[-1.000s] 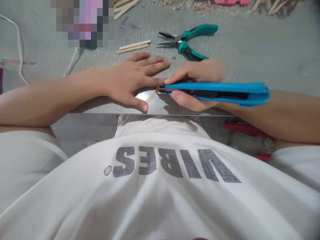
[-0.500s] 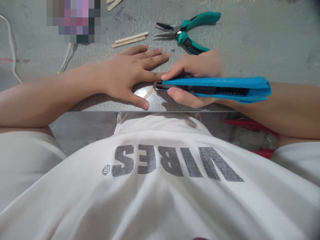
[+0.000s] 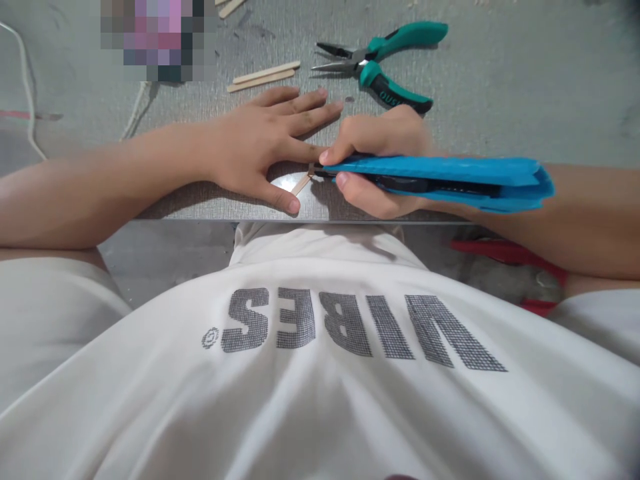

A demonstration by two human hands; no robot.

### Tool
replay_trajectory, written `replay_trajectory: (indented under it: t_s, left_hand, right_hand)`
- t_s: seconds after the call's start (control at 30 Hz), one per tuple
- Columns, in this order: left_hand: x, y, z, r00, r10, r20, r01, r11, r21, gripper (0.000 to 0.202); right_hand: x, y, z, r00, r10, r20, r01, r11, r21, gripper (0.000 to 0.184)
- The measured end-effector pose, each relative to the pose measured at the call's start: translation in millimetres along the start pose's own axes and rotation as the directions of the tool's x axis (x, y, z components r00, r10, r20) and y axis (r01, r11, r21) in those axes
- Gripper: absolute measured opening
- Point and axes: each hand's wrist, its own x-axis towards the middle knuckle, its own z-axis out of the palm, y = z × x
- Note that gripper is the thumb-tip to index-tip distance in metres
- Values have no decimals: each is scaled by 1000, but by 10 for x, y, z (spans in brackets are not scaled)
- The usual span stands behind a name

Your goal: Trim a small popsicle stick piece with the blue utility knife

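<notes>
My left hand (image 3: 260,143) lies flat on a grey board (image 3: 210,203), fingers spread, pressing down a thin wooden stick (image 3: 301,185) between thumb and forefinger. My right hand (image 3: 380,140) is wrapped round a long blue utility knife (image 3: 440,175). The knife's tip rests on the stick's far end, right beside my left forefinger.
Teal-handled needle-nose pliers (image 3: 385,63) lie beyond my hands. Two loose wooden sticks (image 3: 263,75) lie to their left. A white cord (image 3: 25,87) runs along the far left. A red tool (image 3: 515,263) lies below the board's edge at right.
My right hand has shifted slightly with the knife, its tip staying on the stick. The left hand holds its place.
</notes>
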Motion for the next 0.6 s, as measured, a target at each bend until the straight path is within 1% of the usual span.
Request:
replay_trajectory:
  t_s: [0.1, 0.23, 0.33, 0.4, 0.5, 0.53, 0.6]
  left_hand:
    - [7, 7, -20, 1000, 9, 13, -9, 999, 33, 97]
    - [18, 26, -37, 1000, 0, 24, -2, 999, 54, 95]
    - [25, 36, -41, 999, -10, 33, 9, 999, 50, 94]
    - [28, 39, -43, 999, -22, 37, 20, 999, 45, 95]
    - [30, 36, -39, 998, -34, 54, 31, 998, 55, 100]
    - [30, 31, -34, 998, -32, 53, 29, 998, 51, 101]
    - [31, 10, -18, 998, -24, 54, 22, 999, 41, 103]
  right_hand:
    - [22, 0, 13, 997, 5, -71, -7, 1000, -23, 7]
    - [22, -6, 25, 998, 16, -58, -17, 1000, -19, 10]
    - [-10, -46, 36, 996, 28, -89, -29, 1000, -11, 13]
    - [-38, -86, 42, 988, 89, -123, -87, 996, 17, 15]
    - [-70, -131, 40, 960, 229, -158, -211, 970, 123, 21]
    - [-75, -136, 37, 956, 245, -160, -225, 965, 135, 22]
    - [-77, -130, 31, 963, 228, -146, -216, 972, 95, 22]
